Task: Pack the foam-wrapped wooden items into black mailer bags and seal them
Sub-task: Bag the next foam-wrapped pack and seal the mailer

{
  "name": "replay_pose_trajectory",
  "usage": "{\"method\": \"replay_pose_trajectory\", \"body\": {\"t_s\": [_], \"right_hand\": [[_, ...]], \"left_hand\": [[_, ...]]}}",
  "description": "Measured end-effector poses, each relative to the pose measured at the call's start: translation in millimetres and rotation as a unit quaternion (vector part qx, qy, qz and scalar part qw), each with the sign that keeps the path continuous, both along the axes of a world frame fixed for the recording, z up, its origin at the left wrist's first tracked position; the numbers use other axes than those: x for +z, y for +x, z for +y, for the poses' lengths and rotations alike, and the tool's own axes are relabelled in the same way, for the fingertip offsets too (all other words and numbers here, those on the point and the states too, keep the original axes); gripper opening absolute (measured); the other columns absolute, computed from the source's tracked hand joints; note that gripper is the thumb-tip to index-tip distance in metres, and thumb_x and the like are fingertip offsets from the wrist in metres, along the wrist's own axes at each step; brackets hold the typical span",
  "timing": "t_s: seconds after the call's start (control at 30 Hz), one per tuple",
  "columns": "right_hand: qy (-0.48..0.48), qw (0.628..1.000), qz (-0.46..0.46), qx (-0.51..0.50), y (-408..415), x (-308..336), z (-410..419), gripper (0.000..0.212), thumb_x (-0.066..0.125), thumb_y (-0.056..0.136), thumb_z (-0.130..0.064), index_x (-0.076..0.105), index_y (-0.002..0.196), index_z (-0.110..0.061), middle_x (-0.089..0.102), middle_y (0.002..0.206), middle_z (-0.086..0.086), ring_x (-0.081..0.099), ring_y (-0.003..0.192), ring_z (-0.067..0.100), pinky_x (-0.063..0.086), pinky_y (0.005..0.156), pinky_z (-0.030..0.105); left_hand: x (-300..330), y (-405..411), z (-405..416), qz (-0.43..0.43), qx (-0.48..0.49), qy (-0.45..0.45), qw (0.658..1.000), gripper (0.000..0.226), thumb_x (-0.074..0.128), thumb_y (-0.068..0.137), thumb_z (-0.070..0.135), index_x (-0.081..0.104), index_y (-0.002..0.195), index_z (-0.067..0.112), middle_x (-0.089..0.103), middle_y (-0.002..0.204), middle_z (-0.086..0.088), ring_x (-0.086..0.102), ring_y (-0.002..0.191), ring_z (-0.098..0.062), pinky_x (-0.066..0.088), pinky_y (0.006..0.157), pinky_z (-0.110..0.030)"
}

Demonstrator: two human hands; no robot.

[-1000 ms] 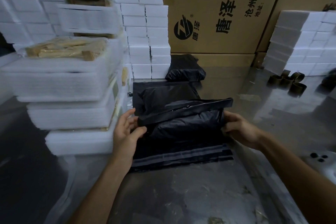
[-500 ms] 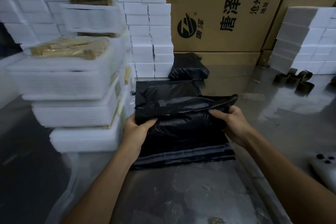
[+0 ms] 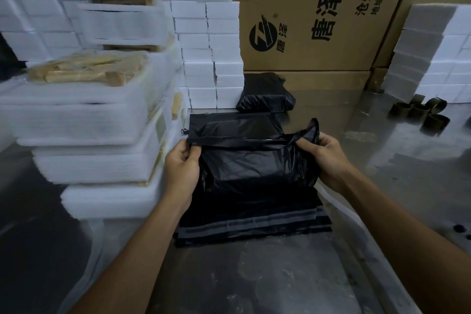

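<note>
A filled black mailer bag (image 3: 254,166) is held up over a flat pile of empty black mailer bags (image 3: 252,224) on the metal table. My left hand (image 3: 182,166) pinches the left end of its folded top flap. My right hand (image 3: 327,158) grips the bunched right end of the flap. What is inside the bag is hidden. A stack of foam-wrapped wooden items (image 3: 86,109) stands just left of my left hand, with wood showing at the top and edges. A packed black mailer bag (image 3: 266,94) lies behind, against the cardboard.
White foam blocks (image 3: 209,41) are piled at the back and more (image 3: 433,58) at the right. Large printed cardboard boxes (image 3: 318,13) form the back wall. Several dark tape cores (image 3: 420,112) lie at the right of the shiny metal table (image 3: 267,283).
Both hands lifted from the bag's sides to the ends of its top flap. The flap's right end is now bunched in my right hand.
</note>
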State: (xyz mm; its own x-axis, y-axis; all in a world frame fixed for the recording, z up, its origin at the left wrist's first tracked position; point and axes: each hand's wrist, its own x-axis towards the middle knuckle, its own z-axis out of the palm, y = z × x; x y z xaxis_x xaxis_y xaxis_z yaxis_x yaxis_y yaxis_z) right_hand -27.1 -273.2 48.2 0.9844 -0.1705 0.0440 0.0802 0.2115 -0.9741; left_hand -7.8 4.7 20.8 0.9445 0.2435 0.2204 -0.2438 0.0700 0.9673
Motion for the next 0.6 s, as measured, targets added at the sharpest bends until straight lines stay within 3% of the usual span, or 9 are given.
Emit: {"method": "replay_pose_trajectory", "body": {"t_s": [0.07,0.13,0.2,0.33,0.43,0.6], "right_hand": [[-0.014,1.0,-0.003,0.001,4.2,1.4,-1.5,0.011,0.066,0.093,-0.007,0.072,0.085,-0.012,0.078,0.089,0.005,0.075,0.08,0.019,0.059,0.065,0.027],[-0.012,1.0,-0.004,0.004,8.2,1.5,-2.7,0.008,0.066,0.093,-0.01,0.072,0.087,-0.011,0.078,0.09,0.005,0.075,0.082,0.019,0.059,0.066,0.026],[0.005,1.0,-0.007,0.01,11.3,0.5,-3.2,0.007,0.067,0.093,-0.014,0.072,0.092,-0.01,0.078,0.097,0.006,0.075,0.088,0.02,0.059,0.069,0.026],[0.034,0.999,-0.006,-0.006,16.4,-3.9,-1.6,0.013,0.067,0.095,-0.02,0.073,0.101,-0.01,0.077,0.104,0.008,0.075,0.093,0.022,0.06,0.071,0.027],[0.043,0.998,-0.012,-0.038,21.1,-5.5,1.9,0.013,0.067,0.096,-0.023,0.075,0.099,-0.014,0.077,0.103,0.007,0.075,0.093,0.022,0.059,0.071,0.026],[0.028,0.998,-0.013,-0.057,26.8,-8.1,4.1,0.012,0.068,0.095,-0.027,0.078,0.093,-0.02,0.077,0.102,0.005,0.075,0.093,0.02,0.06,0.071,0.025]], "left_hand": [[2.2,1.1,-1.3,-0.013,0.012,-0.001,1.0,0.032,0.054,0.099,0.016,0.069,0.074,0.028,0.066,0.063,0.015,0.056,0.058,0.001,0.045,0.056,-0.012],[2.2,3.4,-2.6,-0.018,0.034,0.011,0.999,0.042,0.053,0.099,0.015,0.056,0.058,0.025,0.042,0.047,0.017,0.033,0.044,0.0,0.029,0.043,-0.013],[1.6,5.5,-5.0,-0.023,0.063,0.027,0.997,0.041,0.053,0.099,0.017,0.045,0.059,0.021,0.031,0.046,0.015,0.025,0.044,-0.002,0.022,0.041,-0.017],[-2.7,7.2,-9.4,-0.025,0.104,0.041,0.993,0.04,0.052,0.1,0.023,0.037,0.064,0.014,0.029,0.044,0.015,0.026,0.042,-0.002,0.023,0.04,-0.015],[-5.5,8.5,-10.9,-0.02,0.119,0.043,0.992,0.045,0.052,0.099,0.024,0.032,0.059,0.018,0.028,0.044,0.014,0.026,0.042,-0.003,0.024,0.039,-0.015],[-4.0,10.3,-7.8,-0.01,0.102,0.042,0.994,0.046,0.056,0.097,0.021,0.04,0.054,0.026,0.029,0.043,0.015,0.026,0.04,-0.003,0.024,0.038,-0.016]]}}
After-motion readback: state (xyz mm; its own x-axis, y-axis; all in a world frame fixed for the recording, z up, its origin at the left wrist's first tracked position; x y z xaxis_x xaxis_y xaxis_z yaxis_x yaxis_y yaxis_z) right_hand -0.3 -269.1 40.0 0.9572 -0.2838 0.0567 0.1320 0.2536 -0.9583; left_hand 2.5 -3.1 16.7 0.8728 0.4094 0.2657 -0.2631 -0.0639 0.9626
